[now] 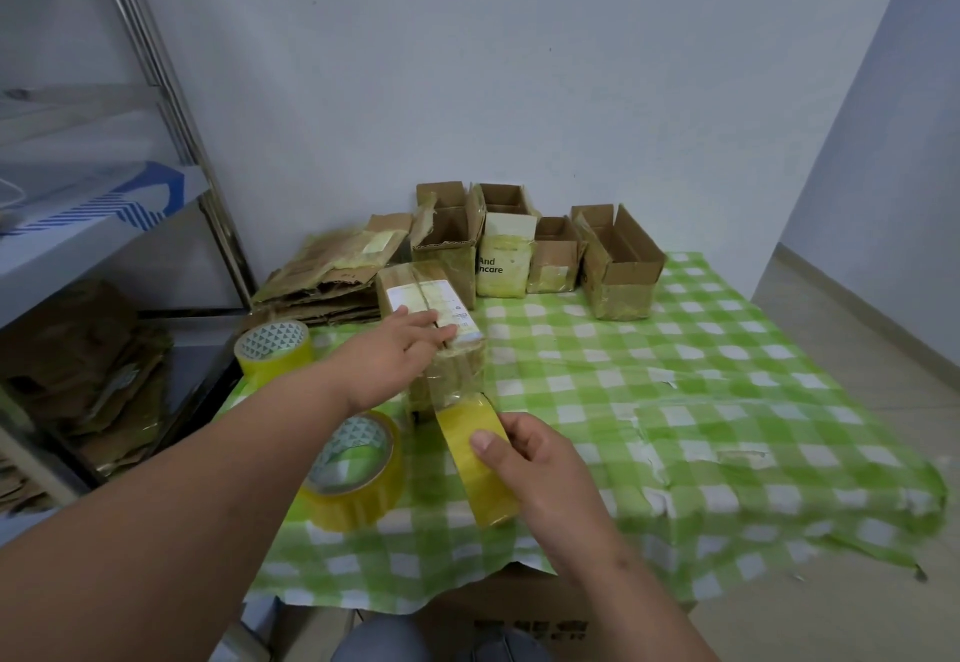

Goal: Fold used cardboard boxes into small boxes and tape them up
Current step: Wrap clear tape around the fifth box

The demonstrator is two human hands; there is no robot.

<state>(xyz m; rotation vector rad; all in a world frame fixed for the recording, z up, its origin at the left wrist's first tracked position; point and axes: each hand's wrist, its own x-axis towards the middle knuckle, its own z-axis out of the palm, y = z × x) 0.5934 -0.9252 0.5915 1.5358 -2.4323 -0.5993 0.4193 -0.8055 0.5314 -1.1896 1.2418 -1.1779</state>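
A small closed cardboard box [415, 292] with a white label on top stands on the green checked tablecloth [675, 401]. My left hand [395, 354] lies flat on its top, fingers straight, pressing the tape down. My right hand [535, 458] grips a yellow tape roll [478, 458] just in front of the box. A clear strip of tape runs from the roll up the box's near face.
Two more yellow tape rolls lie at the left, one near [353, 469] and one farther back [272, 349]. Flattened cartons [332, 271] are stacked at the back left. Several open taped boxes [618, 261] line the wall. A metal shelf [104, 224] stands left.
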